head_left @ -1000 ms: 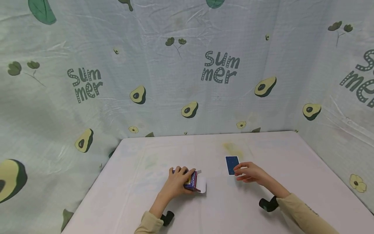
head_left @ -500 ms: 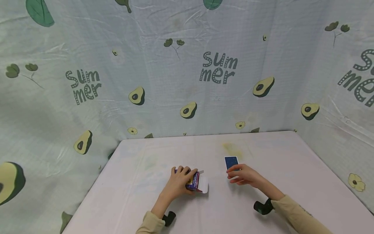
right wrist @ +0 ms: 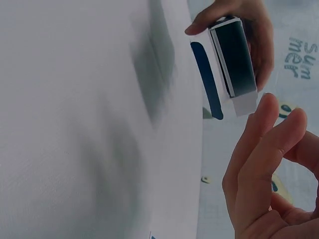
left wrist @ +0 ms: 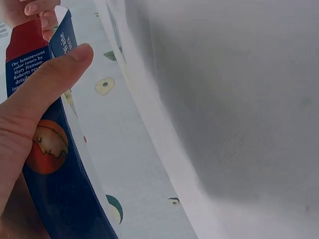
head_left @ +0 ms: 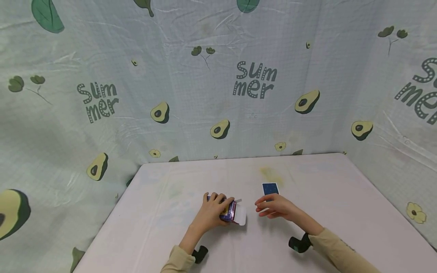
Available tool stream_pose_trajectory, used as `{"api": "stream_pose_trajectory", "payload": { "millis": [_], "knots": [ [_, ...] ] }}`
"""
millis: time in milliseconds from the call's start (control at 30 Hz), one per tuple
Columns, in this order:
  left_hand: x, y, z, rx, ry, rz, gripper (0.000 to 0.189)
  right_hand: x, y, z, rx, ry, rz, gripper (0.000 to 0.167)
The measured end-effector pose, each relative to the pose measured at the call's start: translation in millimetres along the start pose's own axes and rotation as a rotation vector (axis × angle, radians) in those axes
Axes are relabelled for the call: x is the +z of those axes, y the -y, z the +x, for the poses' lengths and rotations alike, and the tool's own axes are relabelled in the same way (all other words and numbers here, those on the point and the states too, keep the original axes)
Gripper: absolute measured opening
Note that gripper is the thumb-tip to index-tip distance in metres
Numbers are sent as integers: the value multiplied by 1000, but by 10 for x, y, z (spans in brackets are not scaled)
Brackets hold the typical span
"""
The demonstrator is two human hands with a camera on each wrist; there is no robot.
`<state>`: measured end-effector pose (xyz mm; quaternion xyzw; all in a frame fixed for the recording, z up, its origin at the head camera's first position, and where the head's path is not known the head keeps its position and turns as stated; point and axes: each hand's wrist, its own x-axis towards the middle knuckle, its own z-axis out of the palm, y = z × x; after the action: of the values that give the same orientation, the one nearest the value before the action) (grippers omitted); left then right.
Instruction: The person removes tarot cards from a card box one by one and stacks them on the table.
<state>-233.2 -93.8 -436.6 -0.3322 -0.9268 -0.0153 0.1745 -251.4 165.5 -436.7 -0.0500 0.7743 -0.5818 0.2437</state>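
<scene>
My left hand [head_left: 212, 211] grips a small dark blue card box [head_left: 228, 213] printed with yellow and red, its open end and white flap [head_left: 241, 215] facing right. In the left wrist view, the thumb [left wrist: 50, 82] lies across the box's lettered side. Looking into the box [right wrist: 237, 59] from the right wrist, I see a dark interior. My right hand [head_left: 275, 206] hovers right of the box, fingers loosely bent, holding nothing. A blue card with a white border [head_left: 270, 188] lies on the table just beyond it, partly hidden by the fingers.
The white table [head_left: 191, 178] ends at a back edge against a hanging cloth [head_left: 191, 83] printed with avocados and lettering. A faint yellow stain [head_left: 271, 174] marks the tabletop behind the card. Dark wrist cameras [head_left: 299, 243] sit on both wrists.
My right hand has moved left toward the box's open end and now covers the card's near part. The left hand with the box has shifted slightly right.
</scene>
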Motion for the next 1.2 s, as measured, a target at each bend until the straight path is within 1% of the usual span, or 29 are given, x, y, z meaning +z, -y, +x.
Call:
{"api": "stream_pose_trajectory", "payload": {
  "millis": [167, 300, 667, 900, 1033, 1200],
  "knots": [
    [13, -28, 20, -6, 3, -14, 74, 94, 6, 31, -29, 30, -6, 46],
    [19, -48, 35, -5, 7, -5, 74, 162, 12, 64, -50, 43, -19, 43],
    [30, -85, 50, 17, 2, 8, 73, 273, -26, 105, -64, 81, -4, 43],
    [45, -117, 66, 33, -14, -8, 73, 317, -35, 109, -60, 67, -4, 36],
    [46, -122, 84, 36, -20, 1, 72, 330, -43, 133, -54, 57, 2, 31],
    [30, -134, 86, 37, -14, 1, 72, 341, -72, 158, -52, 54, 18, 29]
  ]
}}
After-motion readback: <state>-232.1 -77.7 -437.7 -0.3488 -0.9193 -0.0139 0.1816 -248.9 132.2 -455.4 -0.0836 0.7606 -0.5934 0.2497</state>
